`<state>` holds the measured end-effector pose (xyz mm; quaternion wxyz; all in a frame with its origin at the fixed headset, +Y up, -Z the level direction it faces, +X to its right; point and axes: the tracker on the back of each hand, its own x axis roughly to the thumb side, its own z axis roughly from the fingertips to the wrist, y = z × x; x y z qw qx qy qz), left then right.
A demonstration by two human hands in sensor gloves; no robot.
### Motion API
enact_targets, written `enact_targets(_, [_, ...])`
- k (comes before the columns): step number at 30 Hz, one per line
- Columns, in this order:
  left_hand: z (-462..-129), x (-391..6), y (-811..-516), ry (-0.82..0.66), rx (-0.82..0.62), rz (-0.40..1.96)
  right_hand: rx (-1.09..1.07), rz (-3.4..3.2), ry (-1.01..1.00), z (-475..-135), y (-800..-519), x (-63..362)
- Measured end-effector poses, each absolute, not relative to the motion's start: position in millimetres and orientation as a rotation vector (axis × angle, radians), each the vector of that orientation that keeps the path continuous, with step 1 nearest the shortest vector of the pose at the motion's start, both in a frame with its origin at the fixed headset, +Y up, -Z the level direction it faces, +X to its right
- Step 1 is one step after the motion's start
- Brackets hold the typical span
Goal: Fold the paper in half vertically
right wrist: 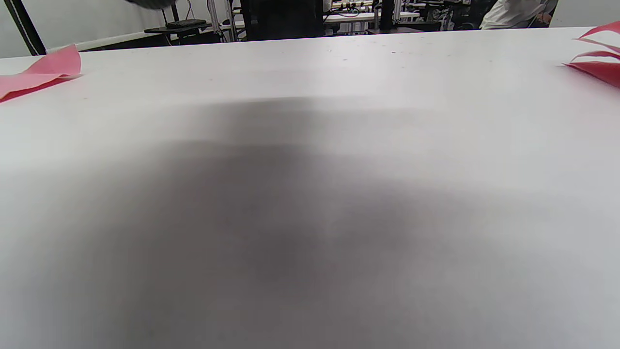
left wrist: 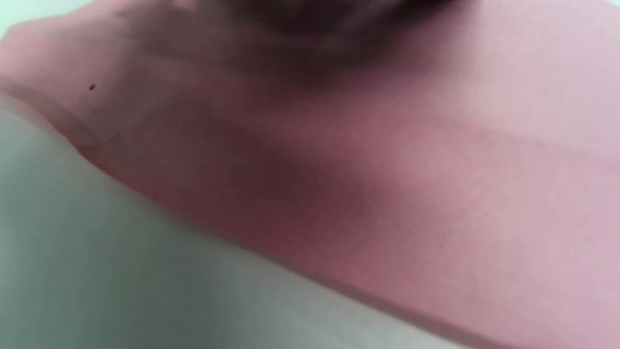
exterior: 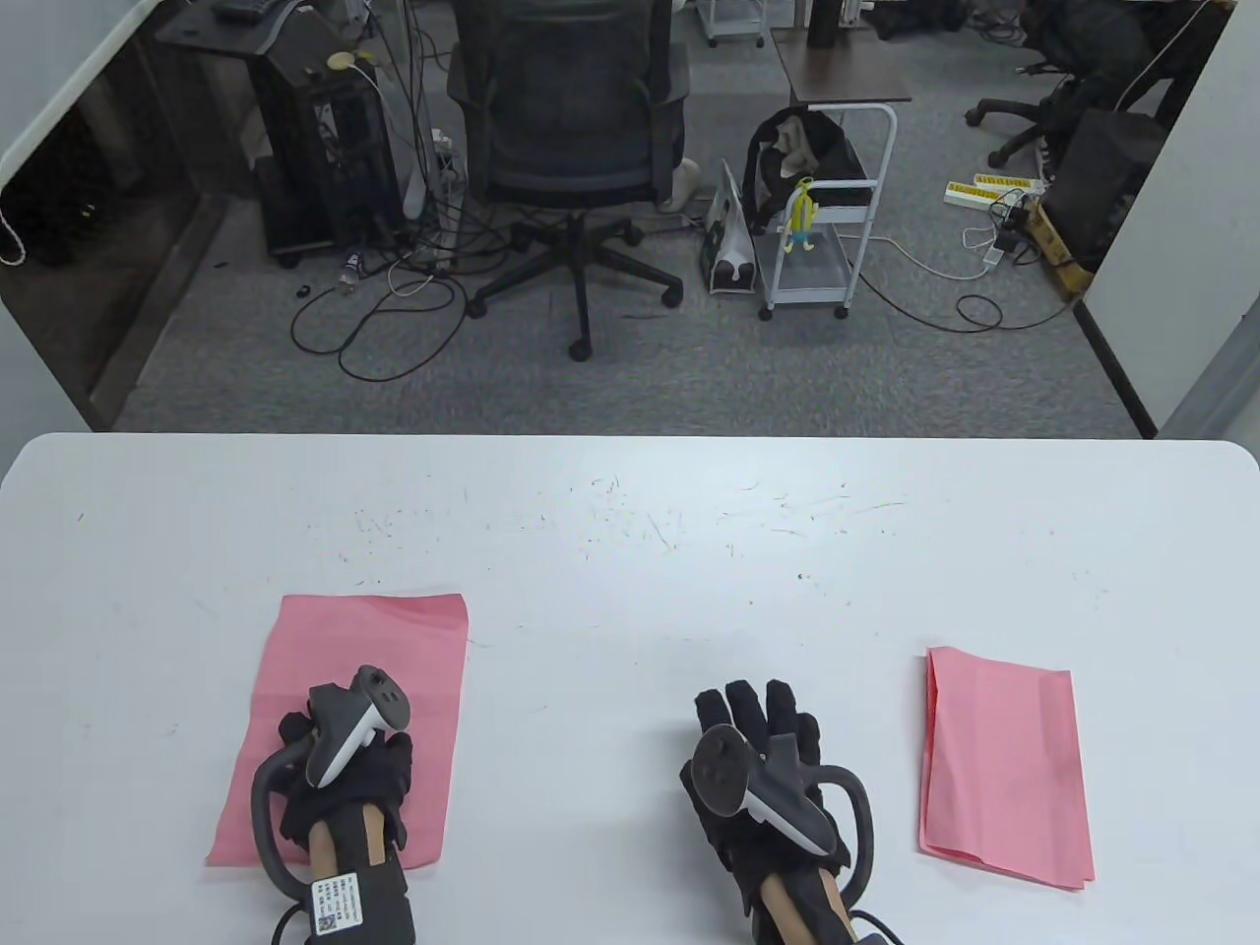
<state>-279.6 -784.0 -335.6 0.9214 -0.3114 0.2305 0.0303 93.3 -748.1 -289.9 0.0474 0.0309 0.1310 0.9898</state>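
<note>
A pink paper lies on the white table at the front left. My left hand rests on its lower middle, palm down. The left wrist view is filled by this pink paper, blurred and very close. A second pink paper, folded with layered edges, lies at the front right. My right hand lies flat on the bare table between the two papers, fingers spread, holding nothing. In the right wrist view the left paper and the folded paper show at the edges.
The table's far edge runs across the middle of the table view. Beyond it stand an office chair and a white cart on the floor. Small scuff marks dot the table top.
</note>
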Motion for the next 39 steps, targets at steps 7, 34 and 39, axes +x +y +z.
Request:
enact_targets(7, [-335.6, -278.1, -789.7, 0.46, -0.654, 0.078, 0.077, 3.014, 0.41, -290.5, -747.9, 96.0])
enact_targets(34, [-334.4, -148.4, -793.5, 0.265, -0.691, -0.014, 0.065, 3.028, 0.457, -290.4, -749.3, 96.2])
enact_targets(39, [-332.5, -122.2, -794.4, 0.243, -0.7, -0.037, 0.063, 3.026, 0.478, -290.4, -750.0, 96.2])
